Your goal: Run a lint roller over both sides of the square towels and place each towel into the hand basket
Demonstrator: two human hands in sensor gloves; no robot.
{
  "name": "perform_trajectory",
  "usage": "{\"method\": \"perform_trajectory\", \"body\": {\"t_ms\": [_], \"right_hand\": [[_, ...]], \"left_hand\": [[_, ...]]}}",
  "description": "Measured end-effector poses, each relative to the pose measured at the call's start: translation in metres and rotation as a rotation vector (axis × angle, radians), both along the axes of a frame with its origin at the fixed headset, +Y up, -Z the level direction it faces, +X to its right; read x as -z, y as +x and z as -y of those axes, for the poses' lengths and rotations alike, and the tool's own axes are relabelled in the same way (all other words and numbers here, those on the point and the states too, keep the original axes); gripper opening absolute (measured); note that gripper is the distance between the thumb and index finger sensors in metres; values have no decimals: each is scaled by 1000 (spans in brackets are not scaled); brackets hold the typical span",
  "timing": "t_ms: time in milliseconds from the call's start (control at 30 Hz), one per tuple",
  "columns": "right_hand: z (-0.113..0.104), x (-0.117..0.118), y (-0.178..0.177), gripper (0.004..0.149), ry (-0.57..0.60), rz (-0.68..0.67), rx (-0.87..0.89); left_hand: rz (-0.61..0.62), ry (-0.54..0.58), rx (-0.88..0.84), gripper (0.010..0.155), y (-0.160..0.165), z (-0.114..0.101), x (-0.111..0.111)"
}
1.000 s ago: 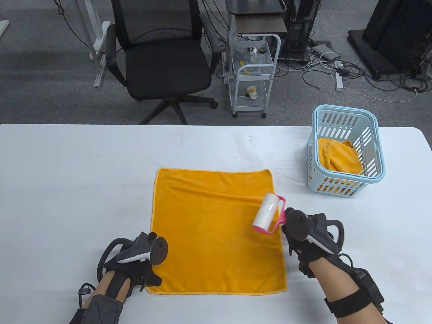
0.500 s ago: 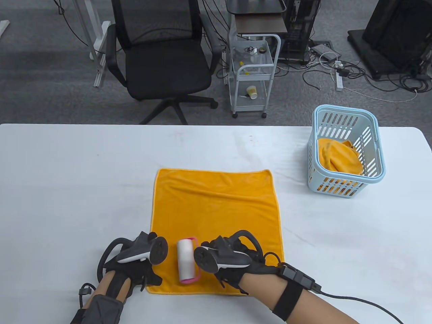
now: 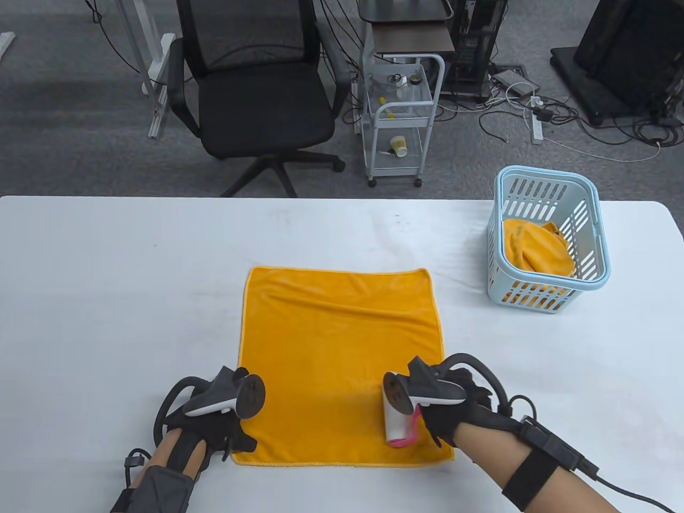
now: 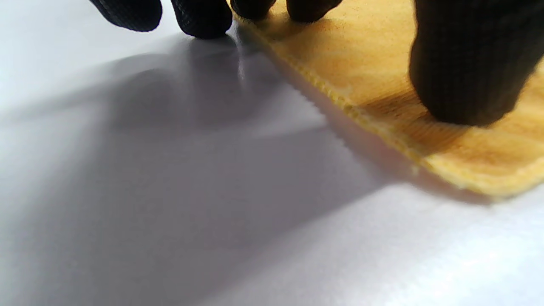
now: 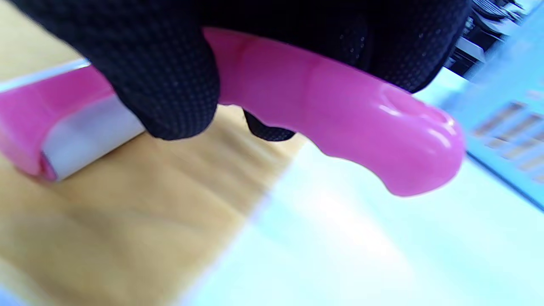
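An orange towel (image 3: 342, 363) lies flat mid-table, a soft, light cloth that probably slides or bunches unless pinned and is best lifted by a corner. The left hand (image 3: 214, 422) presses straight fingers (image 4: 467, 72) on its near-left corner. The right hand (image 3: 454, 411) grips the pink handle of the roller (image 3: 395, 422), a light, rigid tool, on the near-right part. Half a second ago the roller sat near the left hand; it has travelled right. The basket (image 3: 550, 187), far right, holds another towel.
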State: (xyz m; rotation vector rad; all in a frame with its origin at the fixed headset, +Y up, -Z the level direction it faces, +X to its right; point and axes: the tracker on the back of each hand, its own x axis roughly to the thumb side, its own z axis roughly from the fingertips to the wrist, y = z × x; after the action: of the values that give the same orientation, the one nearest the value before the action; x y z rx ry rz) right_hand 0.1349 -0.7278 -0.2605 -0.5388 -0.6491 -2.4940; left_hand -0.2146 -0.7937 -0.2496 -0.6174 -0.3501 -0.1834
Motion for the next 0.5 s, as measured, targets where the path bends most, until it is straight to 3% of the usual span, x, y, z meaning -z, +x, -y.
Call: {"method": "perform_trajectory", "body": {"t_ms": [167,333,500], "right_hand": [[-8,11,10,57,-23,33,-77],[-17,25,-43,57,138,-38,222],[3,37,-112,58,163,-99,349]], "left_hand": [[2,1,0,101,0,0,0],[4,1,-3,101,0,0,0],[3,1,-8,101,0,0,0]]}}
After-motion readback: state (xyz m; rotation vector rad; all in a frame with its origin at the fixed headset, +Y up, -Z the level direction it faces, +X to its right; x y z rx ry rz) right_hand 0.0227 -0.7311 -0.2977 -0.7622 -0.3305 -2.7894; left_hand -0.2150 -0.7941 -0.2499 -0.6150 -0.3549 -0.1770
